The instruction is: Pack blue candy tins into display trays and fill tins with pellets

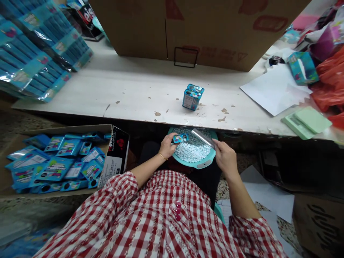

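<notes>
In my lap rests a turquoise basin (212, 156) filled with small pale-blue pellets (192, 152). My left hand (167, 145) is closed round a small blue printed box (180, 138), held over the basin's left side with a dark round opening showing on its top. A shiny metal scoop (202, 137) is gripped in my right hand (225, 156), tilted over the right part of the basin. Whether pellets lie in the scoop I cannot tell. Beyond the basin, two similar blue boxes (191, 100) stand together on the white table.
A carton (118, 157) of several blue boxes sits at my left. Wrapped stacks of blue packs (34, 53) stand at the table's left. A big cardboard box (172, 32) blocks the back. White paper (271, 89) and a pale-green scale (306, 122) lie at right.
</notes>
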### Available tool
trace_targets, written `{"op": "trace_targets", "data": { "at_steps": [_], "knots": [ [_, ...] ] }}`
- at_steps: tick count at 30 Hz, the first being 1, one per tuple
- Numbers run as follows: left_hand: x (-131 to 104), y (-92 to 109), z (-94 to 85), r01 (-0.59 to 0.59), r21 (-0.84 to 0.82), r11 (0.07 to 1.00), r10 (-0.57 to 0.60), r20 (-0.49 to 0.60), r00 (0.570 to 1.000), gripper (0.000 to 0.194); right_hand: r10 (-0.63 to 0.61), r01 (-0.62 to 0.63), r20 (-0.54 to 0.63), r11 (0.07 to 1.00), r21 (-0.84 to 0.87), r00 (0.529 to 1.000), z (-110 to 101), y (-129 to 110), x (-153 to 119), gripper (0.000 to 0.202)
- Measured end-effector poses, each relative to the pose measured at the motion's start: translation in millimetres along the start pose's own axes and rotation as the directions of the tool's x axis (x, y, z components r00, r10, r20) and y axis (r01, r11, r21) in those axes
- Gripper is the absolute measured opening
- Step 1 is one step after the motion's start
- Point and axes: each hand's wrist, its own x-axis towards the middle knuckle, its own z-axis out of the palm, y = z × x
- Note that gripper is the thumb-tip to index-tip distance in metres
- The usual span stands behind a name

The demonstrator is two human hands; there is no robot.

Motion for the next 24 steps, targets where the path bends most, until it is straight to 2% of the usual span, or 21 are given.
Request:
{"op": "trace_targets", "data": {
  "at_steps": [2,5,9,12,14,17,20,24],
  "knots": [
    [0,13,-7.6,0.026,-0.018,1.0,-0.026,-0.044,0.999,0.037,0.072,-0.059,-0.042,0.969,0.238,0.997,3,8,2,0.038],
    [13,38,-17.5,0.029,-0.071,0.997,-0.04,-0.16,0.986,0.041,0.185,-0.169,0.012,0.87,0.464,0.983,9,13,5,0.046],
    [57,61,-18.0,0.014,-0.029,0.999,-0.024,-0.376,0.926,0.041,0.234,-0.215,0.035,0.816,0.537,0.972,17,14,4,0.049],
    [89,62,-1.7,0.056,-0.013,0.998,-0.056,-0.456,0.888,0.044,0.24,-0.232,0.055,0.815,0.53,0.969,23,19,-1,0.05],
    [100,60,15.8,0.067,-0.009,0.998,-0.064,-0.447,0.892,0.052,0.253,-0.253,0.071,0.818,0.517,0.965,26,25,-7,0.05],
    [102,59,41.9,0.078,0.036,0.996,-0.059,-0.364,0.93,0.055,0.285,-0.291,0.093,0.81,0.51,0.954,31,34,-16,0.051],
    [108,60,57.5,0.151,0.077,0.985,-0.128,-0.25,0.96,0.034,0.309,-0.323,0.115,0.795,0.514,0.944,36,40,-25,0.052],
    [135,60,63.8,0.288,0.102,0.952,-0.266,-0.184,0.946,0.016,0.314,-0.343,0.147,0.78,0.523,0.938,40,44,-33,0.05]
  ]
}}
